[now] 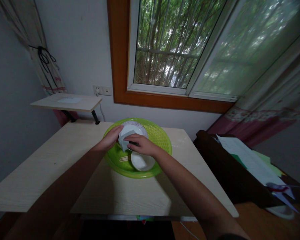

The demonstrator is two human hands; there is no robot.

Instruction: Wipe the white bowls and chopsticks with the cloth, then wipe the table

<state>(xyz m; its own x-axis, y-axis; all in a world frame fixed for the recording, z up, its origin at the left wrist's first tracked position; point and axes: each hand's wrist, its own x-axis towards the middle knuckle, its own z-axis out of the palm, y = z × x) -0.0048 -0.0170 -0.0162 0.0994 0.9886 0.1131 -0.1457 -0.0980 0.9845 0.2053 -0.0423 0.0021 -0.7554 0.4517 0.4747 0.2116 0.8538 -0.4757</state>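
A white plate (139, 126) with a patterned rim is tilted over the green basket (165, 146). My left hand (111, 137) grips the plate's left edge. Bunched under the fingers of my right hand (141, 145) is a pale grey cloth (123, 142), which lies against the plate's face. A white bowl (142, 162) sits in the basket just below my right hand. To its left lie several light chopsticks (125, 158), partly hidden by the bowl.
The basket stands on a pale wooden table (140, 196) below a window. A small raised shelf (72, 101) with a paper stands at the back left. On the right, a dark cabinet (220, 166) bears papers (250, 160) and scissors (281, 190).
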